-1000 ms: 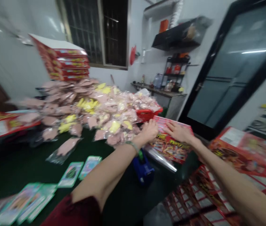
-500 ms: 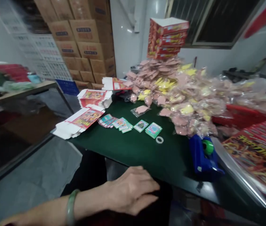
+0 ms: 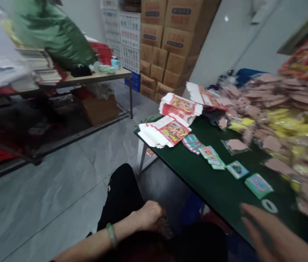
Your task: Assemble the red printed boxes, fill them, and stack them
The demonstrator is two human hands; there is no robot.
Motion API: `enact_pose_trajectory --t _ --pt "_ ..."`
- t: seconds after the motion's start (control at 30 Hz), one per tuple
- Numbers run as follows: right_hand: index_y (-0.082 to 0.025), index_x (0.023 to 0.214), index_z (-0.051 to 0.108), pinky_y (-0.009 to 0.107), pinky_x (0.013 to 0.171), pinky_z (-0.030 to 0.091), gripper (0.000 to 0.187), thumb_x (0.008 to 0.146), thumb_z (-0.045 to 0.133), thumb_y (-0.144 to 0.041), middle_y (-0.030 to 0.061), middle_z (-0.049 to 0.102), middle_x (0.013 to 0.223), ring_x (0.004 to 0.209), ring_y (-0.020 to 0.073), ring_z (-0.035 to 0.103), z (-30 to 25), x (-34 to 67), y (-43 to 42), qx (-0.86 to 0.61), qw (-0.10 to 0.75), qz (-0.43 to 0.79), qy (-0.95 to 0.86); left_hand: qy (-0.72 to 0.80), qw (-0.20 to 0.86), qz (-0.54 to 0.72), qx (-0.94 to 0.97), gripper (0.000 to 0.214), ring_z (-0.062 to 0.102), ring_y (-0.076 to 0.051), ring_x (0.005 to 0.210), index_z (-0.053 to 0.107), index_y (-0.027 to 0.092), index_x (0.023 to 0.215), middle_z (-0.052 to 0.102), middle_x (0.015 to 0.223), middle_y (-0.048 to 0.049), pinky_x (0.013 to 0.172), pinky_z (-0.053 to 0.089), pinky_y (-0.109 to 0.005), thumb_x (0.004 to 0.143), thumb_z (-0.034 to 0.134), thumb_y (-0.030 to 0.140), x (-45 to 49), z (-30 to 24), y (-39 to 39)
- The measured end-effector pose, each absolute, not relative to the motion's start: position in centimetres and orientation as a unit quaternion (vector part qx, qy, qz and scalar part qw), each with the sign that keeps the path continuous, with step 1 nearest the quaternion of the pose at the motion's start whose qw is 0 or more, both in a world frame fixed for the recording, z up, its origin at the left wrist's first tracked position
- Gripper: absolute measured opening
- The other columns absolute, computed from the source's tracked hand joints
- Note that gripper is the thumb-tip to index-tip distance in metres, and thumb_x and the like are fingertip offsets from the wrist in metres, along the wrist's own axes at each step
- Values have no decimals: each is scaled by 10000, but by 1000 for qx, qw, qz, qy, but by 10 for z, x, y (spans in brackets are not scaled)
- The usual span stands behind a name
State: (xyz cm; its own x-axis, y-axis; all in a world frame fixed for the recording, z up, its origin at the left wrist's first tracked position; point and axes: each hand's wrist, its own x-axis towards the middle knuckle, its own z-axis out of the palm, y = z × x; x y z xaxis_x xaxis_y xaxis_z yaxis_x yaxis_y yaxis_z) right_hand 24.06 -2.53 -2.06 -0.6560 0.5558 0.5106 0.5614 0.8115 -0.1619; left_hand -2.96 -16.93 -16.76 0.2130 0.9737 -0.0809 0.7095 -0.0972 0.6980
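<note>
My left hand (image 3: 150, 214), a green bangle (image 3: 111, 235) on its wrist, is low between my black-trousered legs. Its fingers are curled in, beside a brownish thing (image 3: 164, 225) too dark and blurred to make out. Over the table's near edge my right hand (image 3: 276, 233) reaches in, blurred, fingers stretched out and apart from the thumb, holding nothing visible. Closest to it lies a white ring (image 3: 269, 206) like a small tape roll. Beyond that are a card stack (image 3: 259, 185), a single card (image 3: 237, 169), and fanned cards (image 3: 212, 157) in a row.
Flattened printed boxes (image 3: 167, 130) lie at the left end of the green table (image 3: 197, 174). Bagged pink and yellow pieces (image 3: 284, 105) are heaped at the right. Brown cartons (image 3: 179, 40) are stacked behind. A second table (image 3: 85, 78) stands across the floor at left.
The view has swung left, so the tape dispenser is out of frame. My left hand has drawn down off the table edge, fingers curled. My right hand has come into view.
</note>
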Motion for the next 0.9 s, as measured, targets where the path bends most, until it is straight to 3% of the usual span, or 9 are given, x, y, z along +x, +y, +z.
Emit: enact_pose_trajectory --t 0.1,0.17,0.23,0.33,0.47,0.7,0.9 --pt "-451 1313 410 367 604 564 548 826 504 -220 19 713 864 721 216 698 -37 148 -59 -100 225 90 -965 688 279 282 608 88 637 -154 633 616 220 705 664 694 2 568 460 -229 776 566 232 -68 -175 -217" --pt "-277 1173 541 288 620 516 363 856 456 -123 30 701 839 709 165 672 -43 91 -86 -9 162 128 -978 752 232 333 519 152 642 -154 691 628 208 825 670 755 -21 633 481 -239 846 482 243 -91 -181 -251" --pt "-209 1008 585 267 617 465 219 868 446 -113 31 676 806 692 151 636 -48 39 -113 47 84 140 -985 804 175 378 424 225 648 -175 780 616 184 945 677 840 -60 717 501 -279 883 421 278 -112 -191 -285" --pt "-204 982 576 277 666 436 135 873 498 -191 29 661 864 764 169 619 -55 -29 -152 116 -23 148 -982 844 107 427 307 304 656 -220 849 607 160 993 682 912 -105 772 517 -353 877 412 362 -138 -210 -327" --pt "-196 1071 585 304 750 424 225 866 508 -248 67 662 982 892 202 618 -72 -95 -190 130 -102 217 -962 852 76 461 236 343 668 -243 806 643 174 899 694 865 -97 698 546 -374 836 440 443 -153 -231 -354" --pt "-215 1105 602 309 809 455 249 869 535 -256 22 689 906 925 180 630 -151 -162 -173 -39 -149 301 -941 868 62 462 171 447 588 -283 1084 571 158 1129 608 1141 -134 955 461 -469 785 526 439 -172 -258 -334" --pt "-149 1152 550 395 812 519 321 900 541 -347 76 585 1135 955 185 602 -248 -241 -130 -203 -213 329 -897 893 114 422 104 581 478 -342 1244 482 111 1256 492 1295 -187 1011 418 -492 779 500 441 -212 -290 -311"
